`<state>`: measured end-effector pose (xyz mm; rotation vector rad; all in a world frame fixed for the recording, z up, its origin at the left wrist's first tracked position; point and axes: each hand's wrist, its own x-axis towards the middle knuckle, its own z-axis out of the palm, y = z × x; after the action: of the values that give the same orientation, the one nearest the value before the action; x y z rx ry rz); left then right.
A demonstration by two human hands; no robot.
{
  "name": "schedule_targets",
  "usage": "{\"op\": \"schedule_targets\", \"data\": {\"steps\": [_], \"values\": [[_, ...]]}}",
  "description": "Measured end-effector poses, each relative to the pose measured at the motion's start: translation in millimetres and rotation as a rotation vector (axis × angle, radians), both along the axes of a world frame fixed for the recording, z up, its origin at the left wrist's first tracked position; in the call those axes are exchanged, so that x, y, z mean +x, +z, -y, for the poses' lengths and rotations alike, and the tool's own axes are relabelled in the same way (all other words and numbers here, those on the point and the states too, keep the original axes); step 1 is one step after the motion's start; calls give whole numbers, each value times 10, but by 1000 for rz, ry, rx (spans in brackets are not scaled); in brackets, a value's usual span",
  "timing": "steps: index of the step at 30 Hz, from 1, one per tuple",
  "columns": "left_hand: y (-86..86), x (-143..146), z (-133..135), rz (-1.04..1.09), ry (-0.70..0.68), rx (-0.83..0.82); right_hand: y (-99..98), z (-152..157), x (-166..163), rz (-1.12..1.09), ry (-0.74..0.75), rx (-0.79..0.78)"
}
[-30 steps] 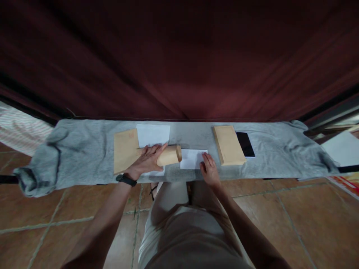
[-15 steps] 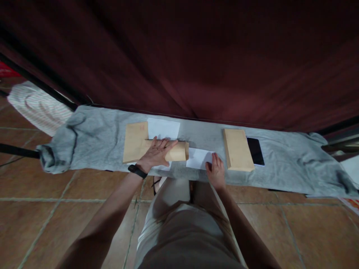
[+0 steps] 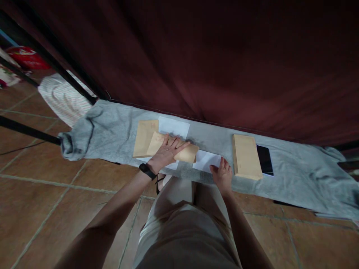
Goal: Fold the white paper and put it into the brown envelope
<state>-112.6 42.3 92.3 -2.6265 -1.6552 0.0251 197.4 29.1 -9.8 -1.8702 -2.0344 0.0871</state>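
Observation:
My left hand (image 3: 167, 152), with a black wristband, lies flat with fingers spread on a brown envelope (image 3: 189, 153) that rests partly over another brown envelope (image 3: 143, 137) and a white sheet (image 3: 175, 127). My right hand (image 3: 223, 175) rests on the near edge of a small folded white paper (image 3: 206, 160), fingers bent on it. Both lie on a narrow surface covered with a grey cloth (image 3: 112, 127).
A stack of brown envelopes (image 3: 246, 156) sits to the right, with a black phone (image 3: 264, 160) beside it. A dark red curtain (image 3: 196, 56) hangs right behind the surface. Brown floor tiles (image 3: 56, 201) spread on the left; a striped cloth (image 3: 63, 99) lies at far left.
The brown envelope under my left hand was curled up open; it now lies pressed flat. The view has swung left. My right hand stays on the white paper.

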Motion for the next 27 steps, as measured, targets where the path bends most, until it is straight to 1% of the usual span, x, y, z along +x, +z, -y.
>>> {"op": "schedule_targets", "data": {"steps": [4,7,8,10,12,14,16,19,25,27], "values": [[-66,-92,-45,50,29,-67,1,0,14,-13,11,5],[-128,-155,-93,92,62,-163,8,-2,-13,-42,40,55],[-149,-174,-113,104,69,-194,14,-5,-35,-58,73,75],[-187,-208,-160,124,70,-245,28,-11,-101,-93,189,97],[-213,-238,-212,137,64,-278,35,-15,-187,-107,330,78],[-222,-263,-261,145,65,-297,28,-11,-276,-92,413,39],[-215,-283,-298,150,68,-302,9,1,-348,-63,422,11],[-205,-303,-321,149,67,-302,-15,23,-401,-26,393,-7],[-264,-354,-297,131,77,-275,14,17,-433,-23,379,-7],[-247,-365,-264,134,94,-250,21,13,-455,-25,384,-3]]}}
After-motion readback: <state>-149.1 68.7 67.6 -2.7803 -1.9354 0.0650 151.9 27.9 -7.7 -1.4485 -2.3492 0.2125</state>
